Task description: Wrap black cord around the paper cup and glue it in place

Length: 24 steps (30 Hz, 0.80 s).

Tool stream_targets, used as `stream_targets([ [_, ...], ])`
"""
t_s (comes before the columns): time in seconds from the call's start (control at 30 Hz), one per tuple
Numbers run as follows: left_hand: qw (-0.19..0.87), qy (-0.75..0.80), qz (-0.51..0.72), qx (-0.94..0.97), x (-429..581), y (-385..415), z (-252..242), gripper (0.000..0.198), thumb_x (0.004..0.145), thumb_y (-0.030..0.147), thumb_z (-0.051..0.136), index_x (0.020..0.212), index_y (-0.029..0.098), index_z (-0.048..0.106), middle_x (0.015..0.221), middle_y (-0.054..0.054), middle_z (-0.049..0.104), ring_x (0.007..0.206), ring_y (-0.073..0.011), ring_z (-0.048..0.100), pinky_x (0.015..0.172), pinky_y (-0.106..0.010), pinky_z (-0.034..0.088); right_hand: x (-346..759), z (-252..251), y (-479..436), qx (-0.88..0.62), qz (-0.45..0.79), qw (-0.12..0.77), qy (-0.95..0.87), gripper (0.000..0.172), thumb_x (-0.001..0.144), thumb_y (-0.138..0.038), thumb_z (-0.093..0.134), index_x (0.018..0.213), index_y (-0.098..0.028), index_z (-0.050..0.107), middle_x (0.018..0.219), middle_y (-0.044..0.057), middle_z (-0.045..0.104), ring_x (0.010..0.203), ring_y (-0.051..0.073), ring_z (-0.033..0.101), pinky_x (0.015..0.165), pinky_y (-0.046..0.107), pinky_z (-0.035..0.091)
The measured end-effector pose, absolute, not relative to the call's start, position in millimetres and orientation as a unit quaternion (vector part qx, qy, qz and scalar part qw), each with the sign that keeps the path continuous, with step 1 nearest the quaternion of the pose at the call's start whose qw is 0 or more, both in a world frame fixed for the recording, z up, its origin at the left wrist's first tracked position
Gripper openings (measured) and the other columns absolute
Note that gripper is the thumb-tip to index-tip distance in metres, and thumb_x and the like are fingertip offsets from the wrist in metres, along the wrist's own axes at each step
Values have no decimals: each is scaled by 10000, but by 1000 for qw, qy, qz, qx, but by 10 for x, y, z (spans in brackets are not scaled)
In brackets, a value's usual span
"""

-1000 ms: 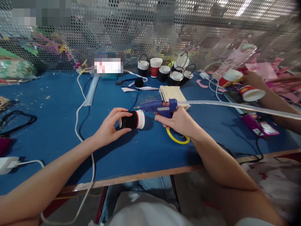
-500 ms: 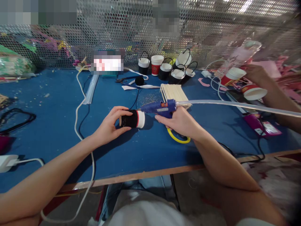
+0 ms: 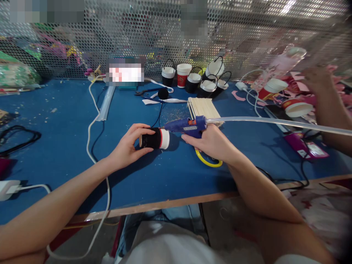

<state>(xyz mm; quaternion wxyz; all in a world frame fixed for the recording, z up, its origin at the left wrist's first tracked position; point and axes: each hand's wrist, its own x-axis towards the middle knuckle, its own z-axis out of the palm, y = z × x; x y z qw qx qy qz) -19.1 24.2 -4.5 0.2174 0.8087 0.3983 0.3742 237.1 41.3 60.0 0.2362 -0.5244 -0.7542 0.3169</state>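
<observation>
A paper cup [image 3: 152,138] wrapped in black, with a red line and a white rim, lies on its side on the blue table. My left hand [image 3: 132,145] grips it from the left, thumb below and fingers above. My right hand [image 3: 210,141] is closed round a blue glue gun [image 3: 187,125], whose nozzle meets the cup near the edge of the black wrap. A long clear glue stick [image 3: 264,120] runs out of the gun's back to the right. Under my right hand shows the yellow handle [image 3: 208,160] of what look like scissors.
Several cups with black handles [image 3: 194,82] stand at the back, beside a red cup [image 3: 183,76]. A bundle of cream cord [image 3: 203,108] lies behind the gun. Glue sticks [image 3: 106,104] and a white cable [image 3: 89,141] lie left. Another person's arm [image 3: 327,95] is at right.
Both my hands, the cup and the glue gun hold almost the same place. At the right, the other person's hand has moved away from the red cups, farther right.
</observation>
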Motion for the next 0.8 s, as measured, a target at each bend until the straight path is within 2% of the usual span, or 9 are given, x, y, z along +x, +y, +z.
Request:
stream_targets([
  [0.13,224,396,385,803,-189,251,-68,428,744,229,678,1138,232,512,1207,-96,466,1149,-238,481,978,-424,405,2380,583,410,-506,293,243,-774,297,737,-353,587,562,-203,399,425,-58,478,380,71,402,403,228,349],
  [0.4,261,402,415,773,-172,253,-108,467,732,241,693,1157,244,501,1158,-80,505,1081,-215,520,910,-388,457,2388,581,403,-472,230,260,-810,207,737,-314,582,624,-202,449,511,-36,519,509,112,486,503,249,390],
  [0.57,324,421,419,736,-141,235,-96,473,727,257,695,1156,221,498,1145,-91,528,1042,-208,551,877,-375,487,2377,603,385,-466,238,260,-812,217,731,-301,580,609,-206,427,513,-43,506,502,109,469,519,255,395],
  [0.8,350,446,423,708,-135,222,-88,487,698,272,717,1135,200,513,1142,-98,563,1046,-220,563,880,-394,494,2388,629,343,-474,238,270,-804,165,721,-306,596,652,-192,498,611,-21,568,584,127,512,551,257,412],
])
